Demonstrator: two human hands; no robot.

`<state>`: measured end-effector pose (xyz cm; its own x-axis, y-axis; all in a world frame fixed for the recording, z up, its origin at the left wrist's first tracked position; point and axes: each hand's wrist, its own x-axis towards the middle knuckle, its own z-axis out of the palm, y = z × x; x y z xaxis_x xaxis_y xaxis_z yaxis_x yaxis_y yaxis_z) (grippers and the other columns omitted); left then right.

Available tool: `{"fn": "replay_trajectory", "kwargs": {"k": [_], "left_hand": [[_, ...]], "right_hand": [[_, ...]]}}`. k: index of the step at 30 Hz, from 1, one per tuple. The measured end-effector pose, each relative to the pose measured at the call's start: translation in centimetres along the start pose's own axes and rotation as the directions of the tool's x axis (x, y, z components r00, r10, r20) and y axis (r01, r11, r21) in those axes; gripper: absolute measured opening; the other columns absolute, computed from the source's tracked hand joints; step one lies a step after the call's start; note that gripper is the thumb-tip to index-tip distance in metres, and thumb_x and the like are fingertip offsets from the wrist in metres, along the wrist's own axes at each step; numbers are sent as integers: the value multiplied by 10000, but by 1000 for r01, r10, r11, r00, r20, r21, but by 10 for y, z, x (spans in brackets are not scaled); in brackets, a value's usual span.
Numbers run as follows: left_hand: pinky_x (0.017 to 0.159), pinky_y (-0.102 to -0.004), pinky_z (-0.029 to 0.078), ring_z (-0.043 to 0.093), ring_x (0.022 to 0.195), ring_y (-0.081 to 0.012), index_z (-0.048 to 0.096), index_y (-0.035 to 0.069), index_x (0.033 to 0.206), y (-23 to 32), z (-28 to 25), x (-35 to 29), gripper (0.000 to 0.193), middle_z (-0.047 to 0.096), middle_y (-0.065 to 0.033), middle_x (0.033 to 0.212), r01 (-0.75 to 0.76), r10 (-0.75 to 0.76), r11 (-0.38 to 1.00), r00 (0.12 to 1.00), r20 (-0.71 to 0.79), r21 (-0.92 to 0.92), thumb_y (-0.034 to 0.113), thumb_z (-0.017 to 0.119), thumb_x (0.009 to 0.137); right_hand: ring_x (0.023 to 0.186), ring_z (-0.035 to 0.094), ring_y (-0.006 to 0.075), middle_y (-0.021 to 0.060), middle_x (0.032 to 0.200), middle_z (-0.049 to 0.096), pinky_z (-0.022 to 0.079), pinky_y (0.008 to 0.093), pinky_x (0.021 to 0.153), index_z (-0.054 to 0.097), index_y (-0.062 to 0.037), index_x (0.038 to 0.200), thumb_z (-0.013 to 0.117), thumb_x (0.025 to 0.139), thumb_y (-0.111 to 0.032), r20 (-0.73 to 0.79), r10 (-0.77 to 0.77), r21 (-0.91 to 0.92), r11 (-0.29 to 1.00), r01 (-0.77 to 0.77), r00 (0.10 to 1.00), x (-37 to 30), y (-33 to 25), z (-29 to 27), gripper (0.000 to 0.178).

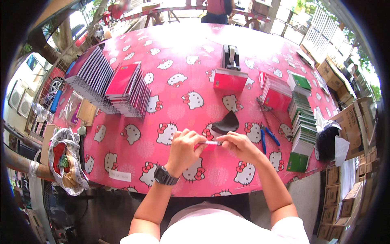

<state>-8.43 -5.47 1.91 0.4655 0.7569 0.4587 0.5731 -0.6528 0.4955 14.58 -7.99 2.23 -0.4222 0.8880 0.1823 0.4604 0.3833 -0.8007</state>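
Note:
Near the middle of the table, both my hands are on a small red notebook (209,147), seen almost edge-on with its pale edge up. My left hand (186,147), below a dark wristwatch, has its fingers closed on the notebook's left end. At the other end, my right hand (239,146) pinches the edge between thumb and fingers. Whether a wire coil sits in that edge is too small to tell. Just beyond my right hand lies a black curved piece (227,123). Blue-handled pliers (269,137) rest to the right, with loose wire coils (265,105) behind them.
Spiral notebooks stand in stacks (95,77) at the left. Red notebooks (276,93) and a row of green ones (304,122) line the right. A tape dispenser (231,59) stands behind another red stack (229,80). A bag (67,158) hangs at the left edge.

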Motion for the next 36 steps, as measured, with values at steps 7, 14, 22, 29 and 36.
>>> {"fn": "replay_trajectory", "kwargs": {"k": [7,14,22,29,36], "left_hand": [[805,-359,389,584,889,-206,632,145,944,24,5,-2,224,637,-16,906,-27,28,998,999,16,-50,265,716,774],[787,-348,370,572,875,-188,627,156,938,29,1,-4,210,627,-5,921,-86,83,994,995,-45,-67,329,663,824],[862,-366,341,580,872,-155,655,160,903,15,7,-7,221,648,23,927,-113,113,993,994,0,-38,332,710,776],[944,-416,273,591,802,-126,673,164,756,-8,3,-19,253,640,53,744,-51,51,998,998,-23,28,340,810,636],[932,-389,275,589,776,-107,682,178,851,-8,2,-21,285,636,70,743,-103,102,995,994,-46,-14,283,823,628]], "right_hand": [[652,598,188,101,734,602,492,320,622,545,-69,1181,563,916,-72,97,76,82,993,-85,992,-7,-12,2,266],[1190,468,323,194,1276,505,421,445,950,512,-95,1248,694,797,-409,-231,98,-414,890,-189,968,21,27,-19,578],[1239,416,384,220,1376,409,373,492,988,626,-140,1139,760,645,-542,-215,218,-594,745,-304,952,36,48,-2,651],[1173,504,239,154,1292,538,386,373,979,669,-71,1095,673,807,-362,268,-24,647,746,-162,963,-2,17,-6,409],[1188,502,280,191,1264,550,382,390,984,685,-49,1053,710,780,-394,207,81,534,826,-182,975,-4,11,0,440]]}}
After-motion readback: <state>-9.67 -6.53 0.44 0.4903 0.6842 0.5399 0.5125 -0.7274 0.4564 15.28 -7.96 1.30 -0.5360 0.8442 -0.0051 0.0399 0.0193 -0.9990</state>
